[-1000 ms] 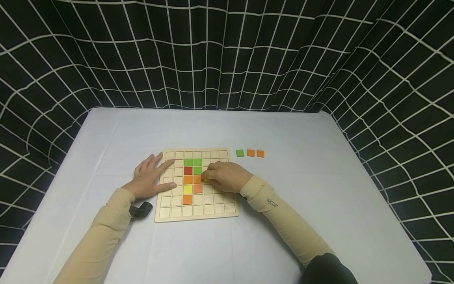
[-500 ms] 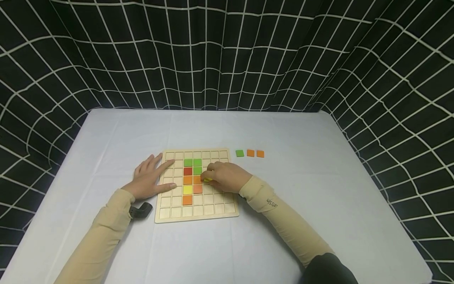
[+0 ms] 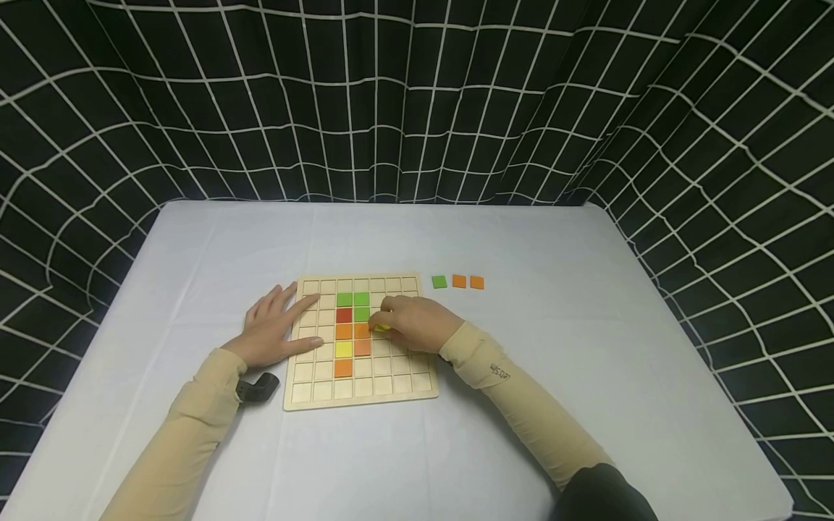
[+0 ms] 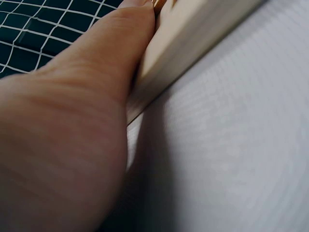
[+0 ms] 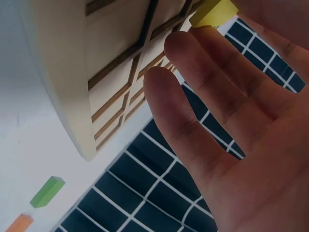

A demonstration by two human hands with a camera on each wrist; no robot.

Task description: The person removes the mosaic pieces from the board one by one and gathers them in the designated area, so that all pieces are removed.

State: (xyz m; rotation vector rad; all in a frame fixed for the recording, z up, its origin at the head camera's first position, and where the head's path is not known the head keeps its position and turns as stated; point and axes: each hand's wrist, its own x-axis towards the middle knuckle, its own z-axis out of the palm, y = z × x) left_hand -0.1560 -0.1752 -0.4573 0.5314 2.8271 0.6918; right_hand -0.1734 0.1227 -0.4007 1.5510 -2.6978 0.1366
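A square wooden grid board (image 3: 391,386) lies on the table, with green, red, orange and yellow tiles set in two neighbouring columns of its cells. My right hand (image 3: 420,323) is over the board's right half and pinches a yellow tile (image 5: 214,13) between thumb and fingers, close beside an orange tile (image 3: 362,331) in its cell. My left hand (image 3: 268,336) rests on the board's left edge, fingers spread and thumb lying across the cells. In the left wrist view the thumb (image 4: 111,43) touches the board's side. The cells under my right hand are hidden.
Beyond the board's upper right corner, a loose green tile (image 3: 439,281) and two orange tiles (image 3: 459,281) lie in a row on the white tablecloth (image 3: 554,347). A black curtain with white grid lines (image 3: 365,108) stands behind the table and along its sides.
Hardly anything differs. The right hand stays at the same spot with the yellow tile, and the left hand keeps its place on the board; the whole view shifts very slightly.
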